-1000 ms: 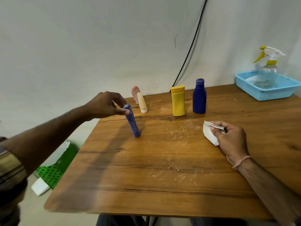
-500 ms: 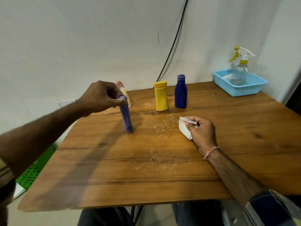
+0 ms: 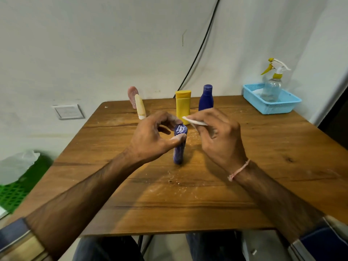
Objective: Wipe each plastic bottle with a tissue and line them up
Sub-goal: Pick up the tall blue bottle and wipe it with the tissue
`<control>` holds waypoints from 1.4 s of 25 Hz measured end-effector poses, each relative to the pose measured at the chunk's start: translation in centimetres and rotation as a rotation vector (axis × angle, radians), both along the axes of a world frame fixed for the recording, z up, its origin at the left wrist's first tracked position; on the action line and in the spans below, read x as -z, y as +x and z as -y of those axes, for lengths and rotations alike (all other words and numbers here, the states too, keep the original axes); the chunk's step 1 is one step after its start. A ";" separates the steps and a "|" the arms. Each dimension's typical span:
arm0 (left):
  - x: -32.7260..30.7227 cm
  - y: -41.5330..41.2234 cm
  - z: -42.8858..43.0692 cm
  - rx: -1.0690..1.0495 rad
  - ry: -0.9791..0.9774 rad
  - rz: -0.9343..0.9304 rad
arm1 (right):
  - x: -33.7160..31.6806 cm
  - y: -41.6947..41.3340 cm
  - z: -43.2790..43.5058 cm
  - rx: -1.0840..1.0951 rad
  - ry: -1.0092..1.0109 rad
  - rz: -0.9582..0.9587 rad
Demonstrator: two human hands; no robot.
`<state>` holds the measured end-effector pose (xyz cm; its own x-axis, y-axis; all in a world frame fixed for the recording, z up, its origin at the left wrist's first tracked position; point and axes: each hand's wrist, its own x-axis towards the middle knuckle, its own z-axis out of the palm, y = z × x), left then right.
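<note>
Two hands: left [image 3: 150, 140] on the purple bottle [image 3: 178, 154], right [image 3: 220, 140] with tissue [image 3: 194, 121].

Nothing can be read. The purple tube [image 3: 178, 153], at 6 o'clock from the yellow bottle [image 3: 183, 108], bears white script on its top end and side, too blurred to make out.

Light was soft, moderate, from above-right of table [image 3: 273, 151]. Right hand [image 3: 220, 140] cast diffuse shadow at table ctr; mild sheen showed at table's near ctr. Wide-angle distortion bowed table edges. Green crate [image 3: 17, 189] left of table was blurred.
</note>
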<state>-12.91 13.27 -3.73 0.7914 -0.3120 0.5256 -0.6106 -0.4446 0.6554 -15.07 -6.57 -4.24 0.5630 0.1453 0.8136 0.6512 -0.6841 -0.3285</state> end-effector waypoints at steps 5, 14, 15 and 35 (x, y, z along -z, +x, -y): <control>-0.3 0.4 0.6 0.018 -0.015 -0.098 | -2.0 -1.0 -1.3 0.049 -0.405 -0.135; -0.8 1.0 0.9 -0.033 0.018 -0.133 | -3.9 0.8 0.1 0.080 -0.501 -0.235; -0.9 1.0 0.9 -0.032 0.015 -0.141 | -3.7 0.6 -0.1 0.061 -0.515 -0.229; 1.6 -0.3 -2.3 0.024 -0.497 -0.385 | -4.0 0.3 0.9 0.009 -0.249 -0.212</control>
<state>-13.25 15.61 -5.31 0.9487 -0.1238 0.2908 -0.2953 -0.0192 0.9552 -14.82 -7.51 -0.28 0.7184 0.3190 0.6182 0.5796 -0.7658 -0.2785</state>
